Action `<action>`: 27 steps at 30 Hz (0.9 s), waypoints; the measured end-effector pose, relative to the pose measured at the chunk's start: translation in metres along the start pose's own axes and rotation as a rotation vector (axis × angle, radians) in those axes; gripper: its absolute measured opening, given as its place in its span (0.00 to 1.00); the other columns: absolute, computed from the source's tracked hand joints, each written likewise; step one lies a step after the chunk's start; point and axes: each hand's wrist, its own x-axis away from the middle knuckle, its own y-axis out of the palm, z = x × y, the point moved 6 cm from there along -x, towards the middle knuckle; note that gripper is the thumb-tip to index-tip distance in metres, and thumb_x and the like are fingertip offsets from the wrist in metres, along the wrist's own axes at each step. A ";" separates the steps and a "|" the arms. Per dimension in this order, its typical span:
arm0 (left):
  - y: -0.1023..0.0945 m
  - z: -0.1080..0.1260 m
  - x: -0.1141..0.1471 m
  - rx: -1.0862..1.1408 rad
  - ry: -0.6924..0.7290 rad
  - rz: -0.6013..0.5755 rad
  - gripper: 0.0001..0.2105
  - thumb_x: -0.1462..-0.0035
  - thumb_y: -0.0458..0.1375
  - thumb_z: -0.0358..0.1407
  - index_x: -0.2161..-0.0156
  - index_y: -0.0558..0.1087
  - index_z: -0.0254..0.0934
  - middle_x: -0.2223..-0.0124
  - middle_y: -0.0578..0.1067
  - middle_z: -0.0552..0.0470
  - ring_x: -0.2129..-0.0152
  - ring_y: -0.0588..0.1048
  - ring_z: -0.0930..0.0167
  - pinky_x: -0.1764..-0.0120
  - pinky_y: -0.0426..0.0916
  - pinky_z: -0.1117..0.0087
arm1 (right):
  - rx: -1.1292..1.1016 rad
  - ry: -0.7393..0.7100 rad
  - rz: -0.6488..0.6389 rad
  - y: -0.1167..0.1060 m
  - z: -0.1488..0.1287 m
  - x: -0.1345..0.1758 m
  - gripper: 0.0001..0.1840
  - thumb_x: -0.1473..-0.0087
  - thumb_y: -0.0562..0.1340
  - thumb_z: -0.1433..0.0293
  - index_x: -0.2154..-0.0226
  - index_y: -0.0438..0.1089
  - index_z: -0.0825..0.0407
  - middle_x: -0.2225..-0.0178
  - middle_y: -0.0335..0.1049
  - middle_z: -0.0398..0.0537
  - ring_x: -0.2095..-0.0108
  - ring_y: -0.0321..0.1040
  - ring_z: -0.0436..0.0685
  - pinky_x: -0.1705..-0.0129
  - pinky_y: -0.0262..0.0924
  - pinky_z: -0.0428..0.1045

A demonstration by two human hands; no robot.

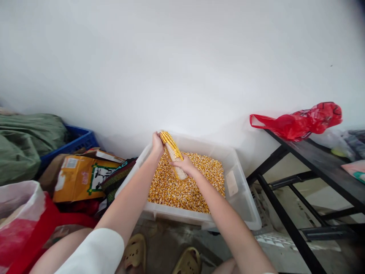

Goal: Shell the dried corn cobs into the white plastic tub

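Fingers (180, 164) on cob (170, 144), blue crate (76, 144) leftward

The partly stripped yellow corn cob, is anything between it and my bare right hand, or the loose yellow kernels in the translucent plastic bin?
Nothing visible: your right hand touches the corn cob, whose lower end is over the kernels in the bin.

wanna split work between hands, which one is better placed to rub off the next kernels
Probably the right hand: it sits lower on the cob, near where kernels meet bare core, while the left hand holds the upper end.
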 end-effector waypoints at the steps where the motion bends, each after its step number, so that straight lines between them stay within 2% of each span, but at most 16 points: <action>1: 0.000 0.000 0.001 -0.013 -0.017 -0.007 0.19 0.45 0.39 0.44 0.74 0.66 0.34 0.79 0.69 0.51 0.83 0.68 0.72 0.77 0.62 0.72 | 0.052 -0.025 0.032 -0.006 0.000 -0.001 0.22 0.62 0.62 0.60 0.63 0.64 0.54 0.68 0.69 0.44 0.71 0.65 0.50 0.68 0.59 0.46; 4: 0.000 -0.003 0.003 -0.010 -0.135 -0.052 0.22 0.45 0.37 0.44 0.73 0.67 0.32 0.79 0.70 0.46 0.81 0.70 0.68 0.76 0.64 0.68 | 0.326 -0.095 0.142 -0.025 0.000 0.001 0.21 0.63 0.63 0.62 0.63 0.65 0.53 0.68 0.69 0.44 0.69 0.65 0.52 0.66 0.58 0.47; 6: -0.002 -0.006 0.002 0.045 -0.216 -0.066 0.22 0.45 0.35 0.44 0.72 0.67 0.31 0.79 0.71 0.44 0.79 0.72 0.66 0.74 0.65 0.66 | 0.487 -0.130 0.160 -0.031 0.000 0.003 0.21 0.62 0.62 0.63 0.62 0.65 0.51 0.67 0.69 0.44 0.68 0.65 0.53 0.66 0.56 0.46; 9: -0.008 -0.014 0.000 0.109 -0.321 0.004 0.20 0.46 0.35 0.41 0.71 0.66 0.32 0.79 0.71 0.43 0.80 0.72 0.65 0.74 0.66 0.65 | 0.658 -0.117 0.155 -0.034 0.000 0.005 0.21 0.60 0.61 0.63 0.60 0.64 0.49 0.67 0.69 0.45 0.67 0.65 0.54 0.67 0.55 0.45; 14: -0.010 -0.018 0.000 0.114 -0.340 0.065 0.20 0.46 0.35 0.43 0.72 0.65 0.33 0.81 0.70 0.43 0.80 0.72 0.63 0.75 0.66 0.63 | 0.888 -0.040 0.221 -0.035 -0.003 0.003 0.20 0.59 0.61 0.62 0.61 0.63 0.49 0.68 0.69 0.48 0.67 0.65 0.55 0.67 0.53 0.46; 18: -0.005 -0.014 0.004 0.096 -0.267 0.031 0.22 0.47 0.34 0.44 0.76 0.65 0.34 0.82 0.69 0.42 0.81 0.72 0.63 0.76 0.65 0.63 | 0.875 -0.042 0.235 -0.034 -0.004 0.003 0.19 0.59 0.60 0.62 0.61 0.63 0.50 0.68 0.69 0.48 0.68 0.65 0.56 0.68 0.53 0.46; 23: -0.002 -0.002 0.005 0.075 -0.012 -0.007 0.19 0.48 0.37 0.47 0.80 0.60 0.38 0.86 0.66 0.48 0.86 0.69 0.66 0.79 0.63 0.67 | 0.656 -0.114 0.173 -0.025 -0.003 0.006 0.19 0.59 0.60 0.63 0.61 0.64 0.50 0.67 0.69 0.46 0.68 0.65 0.53 0.68 0.55 0.45; 27: -0.006 0.001 0.004 0.005 0.072 0.017 0.19 0.48 0.38 0.48 0.80 0.58 0.38 0.88 0.64 0.51 0.88 0.67 0.68 0.81 0.60 0.69 | 0.516 -0.119 0.133 -0.017 -0.001 0.004 0.19 0.63 0.62 0.64 0.64 0.66 0.51 0.68 0.69 0.43 0.69 0.65 0.52 0.67 0.57 0.46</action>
